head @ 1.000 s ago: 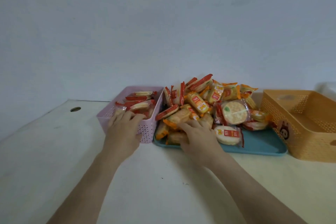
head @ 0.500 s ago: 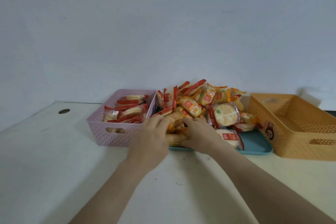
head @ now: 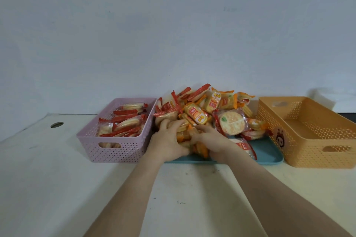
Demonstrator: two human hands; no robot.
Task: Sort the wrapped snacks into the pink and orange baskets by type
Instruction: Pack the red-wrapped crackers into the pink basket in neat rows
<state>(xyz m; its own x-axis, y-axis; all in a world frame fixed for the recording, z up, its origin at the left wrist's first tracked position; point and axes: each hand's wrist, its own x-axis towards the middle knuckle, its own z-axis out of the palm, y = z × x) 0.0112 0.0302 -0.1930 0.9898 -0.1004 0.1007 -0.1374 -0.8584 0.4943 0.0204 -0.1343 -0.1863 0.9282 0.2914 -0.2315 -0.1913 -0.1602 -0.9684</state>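
A heap of wrapped snacks [head: 210, 109], red-edged and orange-edged packets mixed, is piled on a teal tray [head: 269, 157]. The pink basket [head: 115, 150] on the left holds several red-edged packets [head: 125, 121]. The orange basket [head: 312, 152] on the right holds nothing I can see. My left hand [head: 169, 140] and my right hand [head: 213, 140] lie side by side on the front of the heap, fingers curled around orange-edged packets [head: 201, 149] between them. Exactly which packets each hand grips is hidden by the fingers.
Everything stands on a cream table [head: 57, 188] against a pale wall. A round cable hole [head: 57, 124] sits at the table's far left. The baskets stand close against both ends of the tray.
My left hand left the pink basket and moved right onto the heap beside my right hand. Both hands have closed in on packets at the front of the pile.
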